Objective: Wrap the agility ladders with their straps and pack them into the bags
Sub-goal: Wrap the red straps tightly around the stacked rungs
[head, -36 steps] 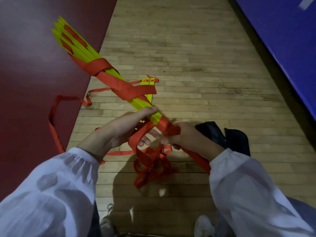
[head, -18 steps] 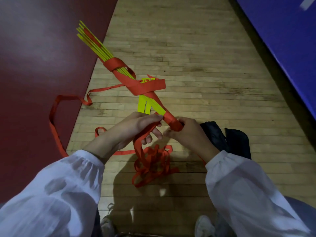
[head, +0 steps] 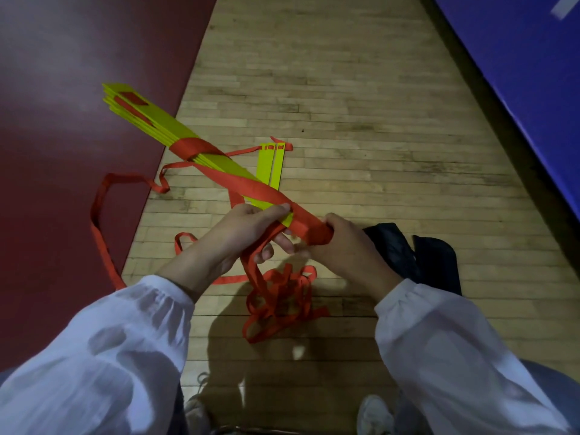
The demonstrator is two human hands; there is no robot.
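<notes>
Rung bundle [head: 201,146]: yellow, flat, stiff, probably light; held at frame centre, far end toward 10 o'clock. Red strap [head: 251,186]: soft webbing wound round bundle, likely to slide on smooth plastic unless kept taut. Left hand [head: 248,227]: thumb and curled fingers pinching rungs and strap. Right hand [head: 342,243], at its 3 o'clock: fingers closed round strap-wrapped near end. Slack heap [head: 279,302] at 6 o'clock on floor [head: 376,152], tangle-prone. Black bag [head: 417,255] at 4 o'clock. Best hold: wrapped near end.
</notes>
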